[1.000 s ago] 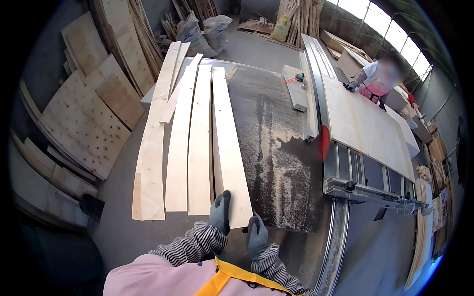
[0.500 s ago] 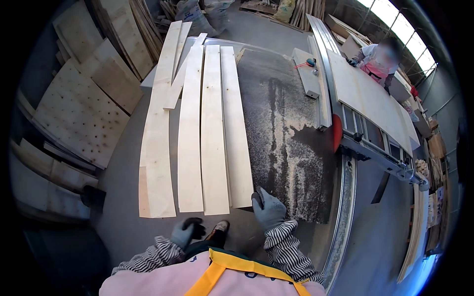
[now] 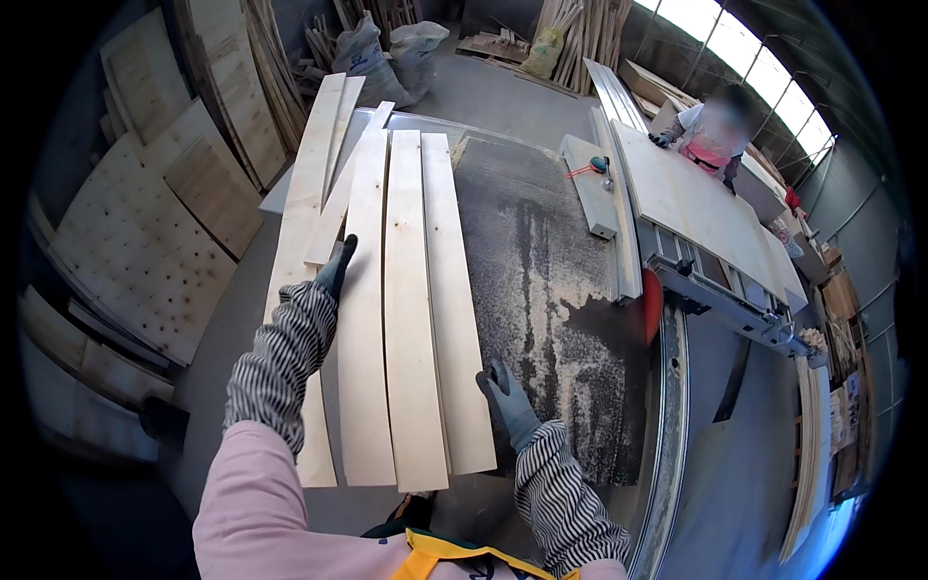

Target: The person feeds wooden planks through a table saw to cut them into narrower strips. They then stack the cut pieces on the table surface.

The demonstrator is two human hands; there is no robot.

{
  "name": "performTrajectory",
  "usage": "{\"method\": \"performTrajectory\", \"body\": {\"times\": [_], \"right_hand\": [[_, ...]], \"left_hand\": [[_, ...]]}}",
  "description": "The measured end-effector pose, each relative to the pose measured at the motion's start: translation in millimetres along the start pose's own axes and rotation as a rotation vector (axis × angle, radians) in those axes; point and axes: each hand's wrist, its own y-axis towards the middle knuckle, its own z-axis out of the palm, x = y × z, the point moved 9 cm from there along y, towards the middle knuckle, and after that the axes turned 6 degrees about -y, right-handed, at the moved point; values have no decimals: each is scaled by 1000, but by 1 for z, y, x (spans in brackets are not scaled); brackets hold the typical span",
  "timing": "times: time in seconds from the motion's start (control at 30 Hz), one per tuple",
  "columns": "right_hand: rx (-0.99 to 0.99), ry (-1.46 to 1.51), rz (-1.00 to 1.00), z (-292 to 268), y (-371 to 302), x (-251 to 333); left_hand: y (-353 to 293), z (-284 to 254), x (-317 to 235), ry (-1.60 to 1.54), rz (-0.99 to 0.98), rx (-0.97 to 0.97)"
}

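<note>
Several long pale wooden planks lie side by side on the saw table. My left hand, in a grey glove with dark fingertips, reaches across to the left edge of one plank, its fingers stretched out. Left of it are another long plank and a slanting narrow strip. My right hand, gloved alike, is beside the right edge of the rightmost plank, thumb and fingers apart. Between these lies a middle plank. Whether either palm presses on the wood cannot be made out.
Sawdust covers the dark table top. To the right stand a fence, a red guard and a metal rail. Across the machine, a person leans over a large board. Boards lean at the left.
My left hand has moved from near my body forward onto the planks. My right hand stays beside the rightmost plank, its fingers more spread. The view has tilted up slightly.
</note>
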Motion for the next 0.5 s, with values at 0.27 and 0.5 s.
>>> {"method": "performTrajectory", "body": {"times": [0.27, 0.5], "right_hand": [[159, 323, -28, 41, 49, 20], [201, 99, 11, 39, 50, 20]], "left_hand": [[34, 40, 11, -264, -56, 392], [45, 38, 19, -310, -8, 379]]}}
